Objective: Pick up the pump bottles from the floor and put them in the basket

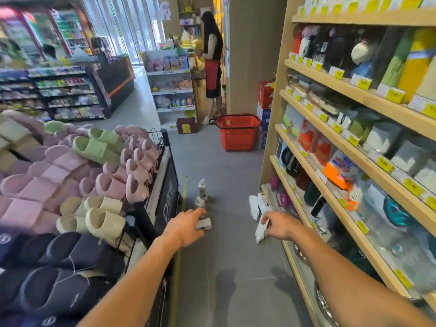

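Several white pump bottles are on the grey floor of the aisle. Two of them, a taller pump bottle [202,189] and a shorter one [199,202], stand upright by the slipper rack. My left hand [186,228] reaches down with its fingers over a third, tilted bottle [204,224] and grips it. My right hand [279,226] has its fingers curled round another white bottle [260,231] near the shelf foot. Two more bottles [253,208] lie beside the shelf base. The red basket [238,138] stands on the floor farther down the aisle.
A rack of slippers [77,185] borders the aisle on the left, and wooden shelves [354,142] of goods run along the right. A person [212,64] stands at a counter beyond the basket. Stacked boxes [265,100] sit behind the basket.
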The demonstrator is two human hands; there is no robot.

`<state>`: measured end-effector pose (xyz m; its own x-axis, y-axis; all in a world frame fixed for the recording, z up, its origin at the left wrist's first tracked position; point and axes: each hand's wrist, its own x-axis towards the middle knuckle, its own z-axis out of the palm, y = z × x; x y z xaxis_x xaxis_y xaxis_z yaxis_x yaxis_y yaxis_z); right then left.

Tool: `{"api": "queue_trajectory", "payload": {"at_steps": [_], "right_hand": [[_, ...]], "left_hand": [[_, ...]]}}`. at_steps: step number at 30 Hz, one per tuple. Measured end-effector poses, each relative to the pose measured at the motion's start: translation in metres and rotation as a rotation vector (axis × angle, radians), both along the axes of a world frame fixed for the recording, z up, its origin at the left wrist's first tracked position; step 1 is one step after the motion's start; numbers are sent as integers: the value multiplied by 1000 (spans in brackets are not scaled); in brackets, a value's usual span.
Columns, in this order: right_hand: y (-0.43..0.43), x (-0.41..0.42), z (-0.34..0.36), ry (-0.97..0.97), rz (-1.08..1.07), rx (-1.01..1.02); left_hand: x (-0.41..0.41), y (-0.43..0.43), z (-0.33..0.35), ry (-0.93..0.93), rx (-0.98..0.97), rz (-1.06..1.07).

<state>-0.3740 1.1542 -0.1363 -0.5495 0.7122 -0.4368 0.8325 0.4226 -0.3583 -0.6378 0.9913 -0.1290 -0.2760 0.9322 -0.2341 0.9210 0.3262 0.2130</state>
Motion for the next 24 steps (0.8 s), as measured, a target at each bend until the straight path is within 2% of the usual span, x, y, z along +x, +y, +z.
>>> {"api": "queue_trajectory", "payload": {"at_steps": [2, 7, 11, 24], "right_hand": [[23, -16, -2, -28, 35, -18], [69, -55, 10, 42, 68, 9], [101, -71, 14, -1, 55, 15], [196, -156, 11, -67, 73, 15]], "left_hand": [[-10, 24, -5, 24, -9, -8], [-36, 87, -2, 26, 2, -19], [-60, 128, 2, 46, -13, -50], [-146, 200, 6, 69, -36, -62]]}}
